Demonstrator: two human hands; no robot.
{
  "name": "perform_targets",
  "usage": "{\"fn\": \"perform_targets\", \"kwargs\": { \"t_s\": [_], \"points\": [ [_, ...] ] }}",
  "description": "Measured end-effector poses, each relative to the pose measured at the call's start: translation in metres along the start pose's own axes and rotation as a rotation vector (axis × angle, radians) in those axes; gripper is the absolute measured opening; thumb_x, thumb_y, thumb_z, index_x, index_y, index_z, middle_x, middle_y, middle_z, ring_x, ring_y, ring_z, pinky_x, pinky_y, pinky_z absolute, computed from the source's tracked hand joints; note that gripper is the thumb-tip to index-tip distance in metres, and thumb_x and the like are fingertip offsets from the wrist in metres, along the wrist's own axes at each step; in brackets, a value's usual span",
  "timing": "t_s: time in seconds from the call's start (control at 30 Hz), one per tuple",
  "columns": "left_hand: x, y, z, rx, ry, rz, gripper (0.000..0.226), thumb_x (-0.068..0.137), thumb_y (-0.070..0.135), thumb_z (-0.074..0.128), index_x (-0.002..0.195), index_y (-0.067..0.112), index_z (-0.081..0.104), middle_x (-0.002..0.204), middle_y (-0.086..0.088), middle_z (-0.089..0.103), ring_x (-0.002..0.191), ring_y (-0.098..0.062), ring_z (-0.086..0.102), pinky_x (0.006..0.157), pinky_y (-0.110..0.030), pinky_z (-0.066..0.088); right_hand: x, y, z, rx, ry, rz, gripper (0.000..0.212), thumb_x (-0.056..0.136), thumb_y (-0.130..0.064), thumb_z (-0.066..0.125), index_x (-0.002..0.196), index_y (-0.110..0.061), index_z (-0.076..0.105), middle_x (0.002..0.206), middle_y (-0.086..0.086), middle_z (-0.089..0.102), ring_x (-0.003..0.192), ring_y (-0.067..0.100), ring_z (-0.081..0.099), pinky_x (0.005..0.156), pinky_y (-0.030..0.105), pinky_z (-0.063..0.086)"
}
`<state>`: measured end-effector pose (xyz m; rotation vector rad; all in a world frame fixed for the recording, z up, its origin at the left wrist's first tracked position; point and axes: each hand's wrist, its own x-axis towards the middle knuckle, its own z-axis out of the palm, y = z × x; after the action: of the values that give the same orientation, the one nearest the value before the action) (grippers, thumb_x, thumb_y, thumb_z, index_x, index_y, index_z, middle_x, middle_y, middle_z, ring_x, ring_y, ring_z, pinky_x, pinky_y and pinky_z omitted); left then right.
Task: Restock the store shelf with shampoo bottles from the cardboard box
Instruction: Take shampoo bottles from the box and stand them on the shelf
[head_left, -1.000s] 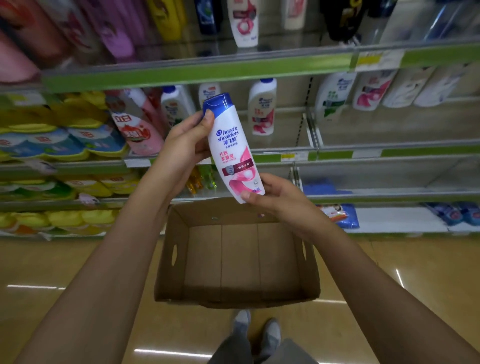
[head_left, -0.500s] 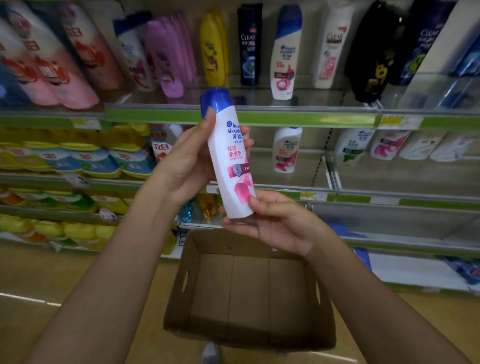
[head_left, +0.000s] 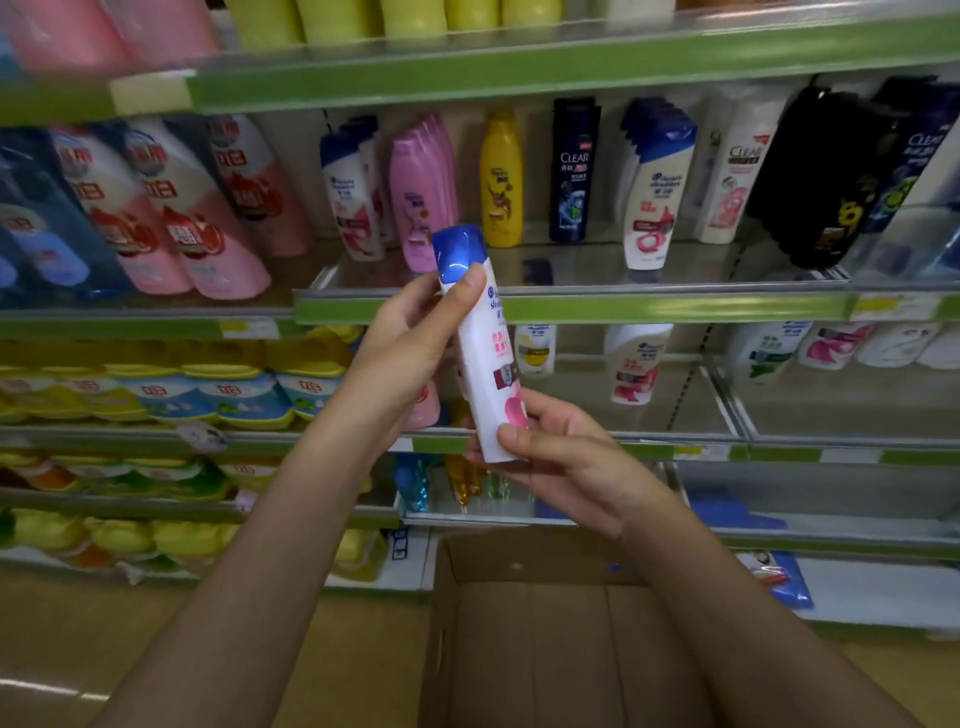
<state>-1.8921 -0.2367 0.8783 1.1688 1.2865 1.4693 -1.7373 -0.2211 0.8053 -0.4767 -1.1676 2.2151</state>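
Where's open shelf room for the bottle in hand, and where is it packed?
Free: the shelf below, between the lone white bottle and the divider to its right; also beyond the divider, in front of the back-row bottles. Crowded: the pink refill pouches at left. Both hands hold the shampoo bottle.

The store light is dim and greenish, coming from overhead. Pale streaks of glare lie on the glossy floor (head_left: 47, 688) at lower left, and the clear shelf fronts (head_left: 649, 280) carry a soft sheen. The wide lens bows the shelves toward the corners. Pink bottles (head_left: 171, 31) at upper left smear with blur. The cardboard box (head_left: 545, 649) sits in shadow.
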Motion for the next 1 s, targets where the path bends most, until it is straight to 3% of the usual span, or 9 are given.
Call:
{"fn": "perform_targets", "kwargs": {
  "t_s": [0.13, 0.27, 0.47, 0.73, 0.83, 0.93, 1.0],
  "points": [
    [0.01, 0.0, -0.026, 0.215, 0.04, 0.181, 0.031, 0.081, 0.041, 0.066, 0.108, 0.025, 0.065, 0.097, 0.007, 0.072, 0.09, -0.011, 0.069, 0.075, -0.027, 0.054, 0.021, 0.007, 0.024, -0.128, 0.207, -0.139, 0.055, 0.07, -0.004, 0.073, 0.122, -0.012, 0.059, 0.114, 0.005, 0.071, 0.105, 0.017, 0.067, 0.088, 0.027, 0.055],
    [0.022, 0.003, -0.041, 0.173, 0.013, 0.162, 0.034, 0.086, 0.03, 0.065, 0.117, 0.015, 0.063, 0.095, 0.006, 0.073, 0.087, -0.009, 0.07, 0.067, -0.021, 0.054, 0.037, 0.013, 0.036, -0.262, 0.365, -0.25, 0.051, 0.07, -0.003, 0.078, 0.115, -0.018, 0.061, 0.107, -0.004, 0.073, 0.1, 0.012, 0.069, 0.081, 0.023, 0.054],
    [0.043, 0.003, -0.041, 0.039, -0.078, 0.067, 0.027, 0.09, 0.018, 0.061, 0.117, 0.016, 0.061, 0.102, 0.001, 0.073, 0.093, -0.013, 0.07, 0.069, -0.024, 0.056, 0.036, 0.007, 0.028, -0.309, 0.431, -0.271, 0.053, 0.074, -0.014, 0.075, 0.124, -0.015, 0.058, 0.118, 0.002, 0.069, 0.11, 0.018, 0.066, 0.097, 0.037, 0.052],
    [0.075, -0.001, 0.022, 0.066, -0.231, 0.128, 0.03, 0.09, 0.009, 0.06, 0.119, 0.014, 0.059, 0.103, 0.004, 0.071, 0.093, -0.009, 0.069, 0.075, -0.022, 0.056, 0.023, -0.021, -0.027, -0.441, 0.587, -0.322, 0.048, 0.079, -0.008, 0.075, 0.123, -0.018, 0.059, 0.115, 0.0, 0.07, 0.109, 0.019, 0.065, 0.098, 0.043, 0.05],
    [0.095, 0.001, 0.054, 0.098, -0.265, 0.156, 0.032, 0.091, 0.009, 0.058, 0.123, 0.015, 0.056, 0.104, 0.006, 0.068, 0.091, -0.005, 0.068, 0.076, -0.021, 0.056, 0.022, -0.043, -0.056, -0.484, 0.632, -0.354, 0.047, 0.079, -0.006, 0.076, 0.122, -0.016, 0.06, 0.114, 0.001, 0.071, 0.108, 0.019, 0.066, 0.094, 0.039, 0.053],
    [0.117, 0.001, 0.083, 0.122, -0.273, 0.174, 0.029, 0.092, 0.01, 0.057, 0.119, 0.022, 0.055, 0.103, 0.008, 0.067, 0.091, -0.004, 0.067, 0.075, -0.022, 0.056, 0.025, -0.067, -0.082, -0.551, 0.663, -0.361, 0.047, 0.078, -0.007, 0.076, 0.121, -0.016, 0.06, 0.111, 0.001, 0.071, 0.103, 0.02, 0.067, 0.078, 0.028, 0.054],
    [0.131, 0.001, 0.1, 0.145, -0.268, 0.193, 0.029, 0.092, 0.01, 0.056, 0.119, 0.022, 0.055, 0.104, 0.006, 0.067, 0.093, -0.006, 0.066, 0.075, -0.023, 0.055, 0.029, -0.084, -0.101, -0.571, 0.683, -0.375, 0.047, 0.078, -0.004, 0.076, 0.12, -0.016, 0.059, 0.111, 0.003, 0.071, 0.101, 0.02, 0.068, 0.078, 0.028, 0.054]
  ]
}}
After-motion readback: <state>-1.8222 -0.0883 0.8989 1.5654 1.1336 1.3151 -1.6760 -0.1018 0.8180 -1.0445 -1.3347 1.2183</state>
